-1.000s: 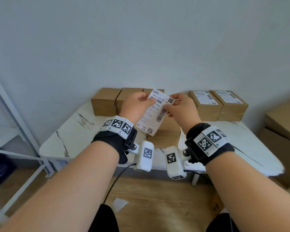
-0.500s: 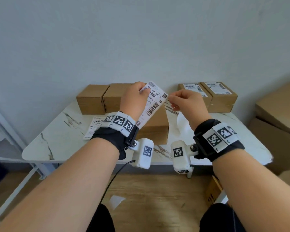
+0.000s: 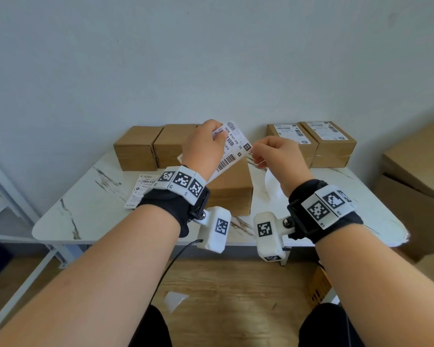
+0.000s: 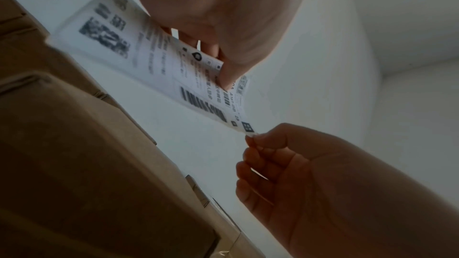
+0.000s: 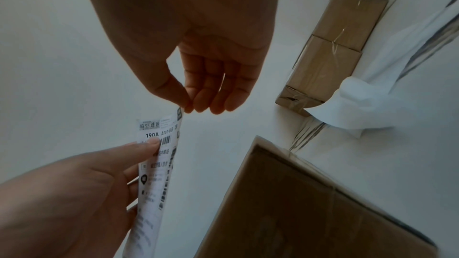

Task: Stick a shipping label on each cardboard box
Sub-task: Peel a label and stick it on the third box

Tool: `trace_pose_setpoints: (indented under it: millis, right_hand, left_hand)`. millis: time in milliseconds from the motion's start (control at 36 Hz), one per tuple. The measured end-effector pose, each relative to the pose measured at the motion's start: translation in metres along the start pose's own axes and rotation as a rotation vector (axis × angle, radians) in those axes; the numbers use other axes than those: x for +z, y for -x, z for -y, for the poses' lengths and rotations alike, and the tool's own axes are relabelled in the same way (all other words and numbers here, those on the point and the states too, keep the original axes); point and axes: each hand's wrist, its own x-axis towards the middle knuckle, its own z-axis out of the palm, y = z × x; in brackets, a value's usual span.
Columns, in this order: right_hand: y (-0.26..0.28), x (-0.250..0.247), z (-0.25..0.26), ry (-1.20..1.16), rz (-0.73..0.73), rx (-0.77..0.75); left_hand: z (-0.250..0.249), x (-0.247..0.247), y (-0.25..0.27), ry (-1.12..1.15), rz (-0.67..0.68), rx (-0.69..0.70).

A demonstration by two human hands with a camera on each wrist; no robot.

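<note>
A white shipping label [image 3: 233, 152] with barcodes hangs in the air over a plain cardboard box [image 3: 229, 190] at the table's middle. My left hand [image 3: 217, 137] pinches the label's upper part between thumb and fingers, seen closely in the left wrist view on the label [image 4: 174, 66]. My right hand [image 3: 254, 152] pinches the label's right corner with its fingertips [image 5: 196, 105]. Two plain boxes [image 3: 138, 147] stand at the back left. At the back right, two boxes [image 3: 328, 144] carry labels on top.
Spare labels [image 3: 142, 189] lie on the white marble table [image 3: 90, 211] left of my left wrist. A curled white backing sheet [image 3: 273, 187] lies right of the middle box. Large cartons [image 3: 419, 171] stand at the right, and a metal rack [image 3: 0, 171] at the left.
My hands have drawn apart: the right slid from the label's top to its right corner. The label now tilts more to the right. My view has dropped, showing more table.
</note>
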Motion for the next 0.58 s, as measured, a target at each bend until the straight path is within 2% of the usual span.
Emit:
trace_pose_setpoints:
  millis: [167, 389, 583]
  right_hand:
    - [0.0, -0.002, -0.001, -0.014, 0.026, 0.02]
    - [0.0, -0.003, -0.005, -0.053, 0.02, 0.036]
    - [-0.003, -0.004, -0.008, -0.064, 0.015, 0.039]
  left_hand:
    - [0.002, 0.003, -0.003, -0.053, -0.007, 0.001]
    - [0.004, 0.007, 0.0, -0.247, -0.132, 0.107]
    - [-0.006, 0.01, 0.009, -0.144, -0.01, 0.12]
